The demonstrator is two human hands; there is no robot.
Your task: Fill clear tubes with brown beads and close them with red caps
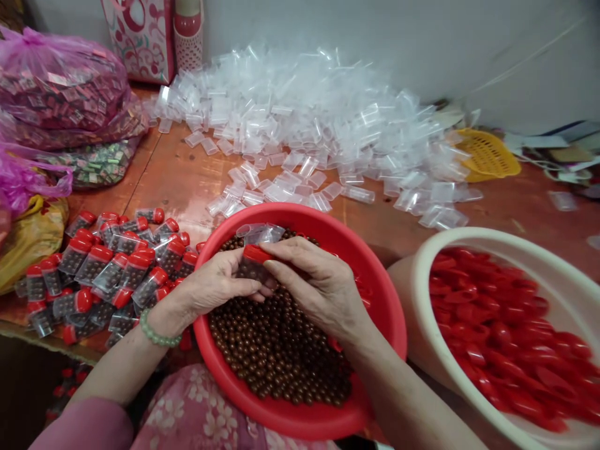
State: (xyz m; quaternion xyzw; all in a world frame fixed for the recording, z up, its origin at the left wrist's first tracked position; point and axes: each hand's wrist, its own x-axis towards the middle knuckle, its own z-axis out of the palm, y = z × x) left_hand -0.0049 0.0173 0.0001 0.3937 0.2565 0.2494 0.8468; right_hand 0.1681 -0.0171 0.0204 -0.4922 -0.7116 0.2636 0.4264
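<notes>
Above the red basin [300,431], my left hand [210,281] is closed around a small clear container [252,270] with dark balls inside. My right hand [314,275] pinches the red cap [257,253] on top of that container. Brown balls [281,350] fill much of the basin below both hands. Just behind the fingers, clear empty containers [262,232] lie on the balls. Some red pieces show at the basin's right side, partly hidden by my right hand and forearm.
Filled, red-capped containers [122,262] are heaped on the left. A big pile of clear containers [300,119] spreads along the wall. At right stands a cream tub [424,300] of red caps [501,331]. Also there: pink bags [60,87], a yellow basket [490,153] and a thermos [188,31].
</notes>
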